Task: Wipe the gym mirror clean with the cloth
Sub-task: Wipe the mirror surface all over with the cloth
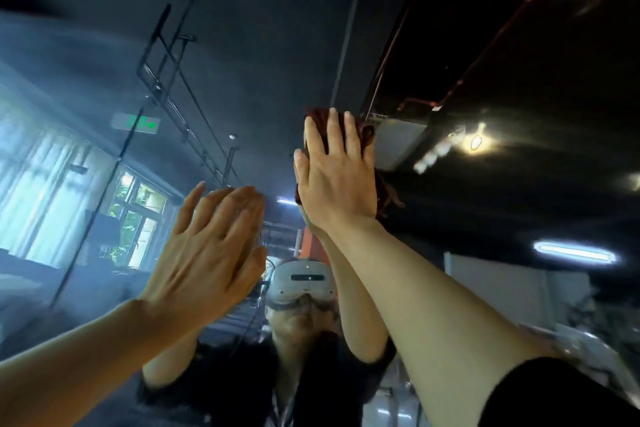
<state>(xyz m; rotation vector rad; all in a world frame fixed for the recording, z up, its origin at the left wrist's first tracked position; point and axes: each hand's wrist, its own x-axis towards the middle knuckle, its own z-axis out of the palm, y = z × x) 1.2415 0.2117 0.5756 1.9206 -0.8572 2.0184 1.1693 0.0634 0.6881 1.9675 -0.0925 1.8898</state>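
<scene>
The gym mirror (242,55) fills almost the whole view and reflects a dark ceiling, windows and me. High up near the middle, my right hand (337,177) presses a dark red cloth (365,133) flat against the glass with straight fingers; the cloth shows above the fingertips and at the hand's right side. Lower and to the left, my left hand (211,250) lies flat on the mirror with fingers straight and spread, holding nothing. Its reflection meets it at the fingertips.
The reflection shows a person wearing a white headset (301,282), a green exit sign (136,123), bright windows (138,218) at left and ceiling lamps (476,140) at right. A hazy film covers the mirror's left part.
</scene>
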